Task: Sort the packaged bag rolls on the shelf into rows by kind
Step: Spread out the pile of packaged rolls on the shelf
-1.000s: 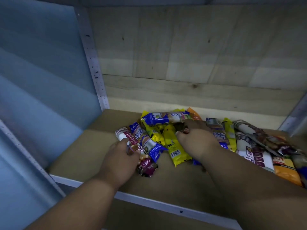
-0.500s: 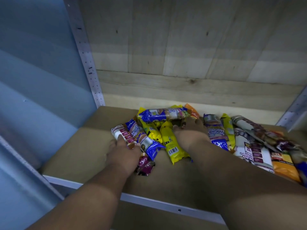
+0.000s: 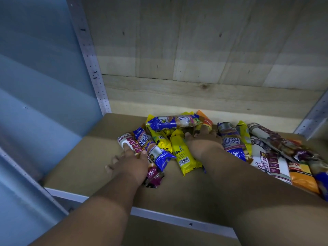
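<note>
A jumbled pile of packaged bag rolls lies on the brown shelf board [image 3: 83,157]. My left hand [image 3: 131,164] rests palm down with its fingers spread, the index finger lying on a white-and-maroon roll [image 3: 132,139] at the pile's left edge. Beside it are a blue "Single Handle" roll [image 3: 157,154] and a yellow roll [image 3: 184,155]. My right hand [image 3: 204,144] reaches flat into the pile's middle, fingertips against an orange roll [image 3: 206,121] under a crosswise blue roll [image 3: 174,122]. Its fingertips are partly hidden.
More rolls lie to the right: a blue one [image 3: 230,139], a yellow one [image 3: 244,134], white drawstring ones [image 3: 266,160] and an orange one [image 3: 303,178]. A wooden back wall [image 3: 195,50], perforated metal uprights [image 3: 88,55] [image 3: 316,114] and the shelf's white front edge [image 3: 159,214] bound the space.
My left hand has loosened from around the white-and-maroon roll and now lies spread over it. My right hand has slid a little deeper into the pile.
</note>
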